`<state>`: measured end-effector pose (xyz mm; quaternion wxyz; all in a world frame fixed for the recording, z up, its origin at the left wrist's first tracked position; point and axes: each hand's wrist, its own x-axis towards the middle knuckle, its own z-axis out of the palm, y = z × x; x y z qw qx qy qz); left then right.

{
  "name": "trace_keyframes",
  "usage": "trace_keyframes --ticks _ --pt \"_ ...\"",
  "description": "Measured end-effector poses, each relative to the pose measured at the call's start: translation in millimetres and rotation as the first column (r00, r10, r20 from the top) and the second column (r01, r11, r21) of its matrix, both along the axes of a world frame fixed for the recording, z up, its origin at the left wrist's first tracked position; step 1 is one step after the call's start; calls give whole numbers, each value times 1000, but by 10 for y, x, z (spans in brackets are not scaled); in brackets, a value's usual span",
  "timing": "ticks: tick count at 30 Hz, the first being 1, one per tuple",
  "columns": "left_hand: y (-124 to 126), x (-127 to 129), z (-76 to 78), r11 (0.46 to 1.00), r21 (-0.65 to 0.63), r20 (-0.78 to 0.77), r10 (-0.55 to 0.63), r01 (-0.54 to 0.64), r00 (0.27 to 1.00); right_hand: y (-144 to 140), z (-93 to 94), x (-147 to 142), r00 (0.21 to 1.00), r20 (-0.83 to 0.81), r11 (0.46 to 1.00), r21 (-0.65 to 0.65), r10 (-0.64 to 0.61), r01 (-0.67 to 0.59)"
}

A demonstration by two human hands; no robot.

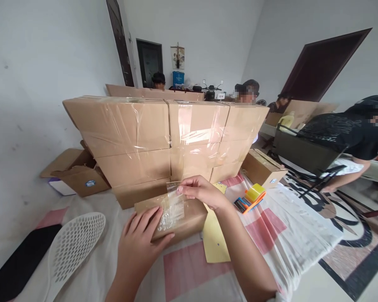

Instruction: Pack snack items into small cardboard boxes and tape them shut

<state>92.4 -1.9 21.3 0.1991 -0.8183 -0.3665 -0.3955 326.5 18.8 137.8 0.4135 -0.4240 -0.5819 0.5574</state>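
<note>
2 hands work over a small cardboard box (182,220) lying on the cloth-covered table (290,235). Left hand (138,245) lies flat and open on the box's near end, beside a clear plastic bag (171,207). Right hand (201,191) pinches the bag's top edge. Behind stand stacked taped cartons (164,138); a tape dispenser (250,198) lies to the right.

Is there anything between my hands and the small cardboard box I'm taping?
Nothing visible. The left hand rests directly on the small brown cardboard box, and the right hand pinches the clear tape strip lying across its top.
</note>
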Motion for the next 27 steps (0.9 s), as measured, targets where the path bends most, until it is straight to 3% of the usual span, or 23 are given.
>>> trace_keyframes --ticks 7,13,18,27 --pt "25 -44 11 995 37 13 -94 94 995 223 -172 -106 999 -30 992 -119 40 -44" --pt "20 -58 29 996 27 -30 -87 87 996 202 -82 -17 997 21 992 -104 75 -73" --pt "14 -69 -5 999 -4 -61 -53 52 997 154 -62 120 980 99 984 -47 173 -169" --pt "-7 17 -85 1000 29 45 -9 8 999 216 -68 155 957 34 955 -90 288 -284"
